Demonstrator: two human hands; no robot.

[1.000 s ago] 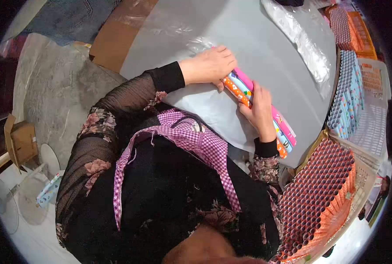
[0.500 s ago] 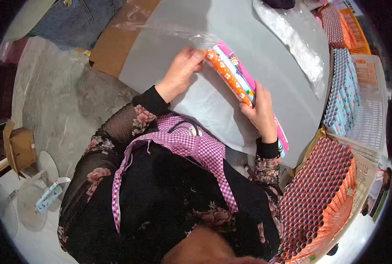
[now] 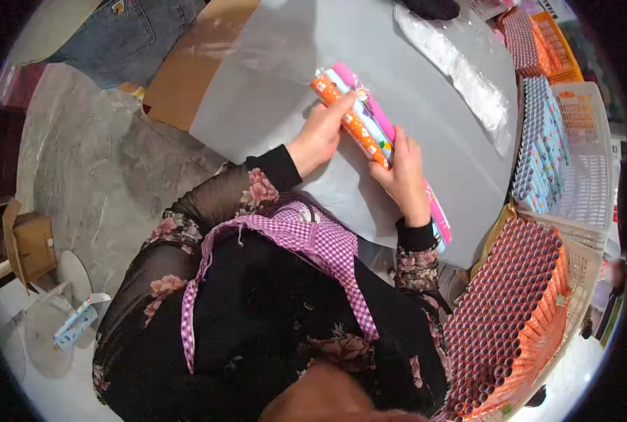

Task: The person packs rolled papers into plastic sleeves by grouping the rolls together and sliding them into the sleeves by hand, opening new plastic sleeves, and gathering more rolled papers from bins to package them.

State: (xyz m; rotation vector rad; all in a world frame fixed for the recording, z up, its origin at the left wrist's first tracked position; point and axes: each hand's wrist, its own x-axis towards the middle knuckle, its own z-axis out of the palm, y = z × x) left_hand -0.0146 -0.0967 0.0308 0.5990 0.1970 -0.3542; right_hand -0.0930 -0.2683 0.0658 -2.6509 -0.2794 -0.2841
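Above the grey tabletop (image 3: 426, 105), both my hands hold a slanting bundle of wrapping paper rolls. An orange patterned roll (image 3: 356, 128) lies on the near side, with a light blue roll and a pink roll (image 3: 372, 105) beside it. Clear plastic film shows around their upper end. My left hand (image 3: 322, 133) is wrapped round the upper part, its thumb across the rolls. Lower down, my right hand (image 3: 406, 179) grips the bundle, its thumb by the end of the orange roll. The pink and blue rolls reach past my right wrist.
To the right stand a crate (image 3: 584, 264) packed with orange rolls (image 3: 514, 302) and a white basket (image 3: 595, 162) beside light blue rolls (image 3: 538, 151). Clear plastic bags (image 3: 461, 77) lie across the table. A cardboard piece (image 3: 187, 77) is at the upper left, near a person's jeans (image 3: 120, 39).
My left hand has moved from the film at the bundle's top end down onto the rolls. The film no longer stretches out leftwards. The bundle has shifted slightly left and up.
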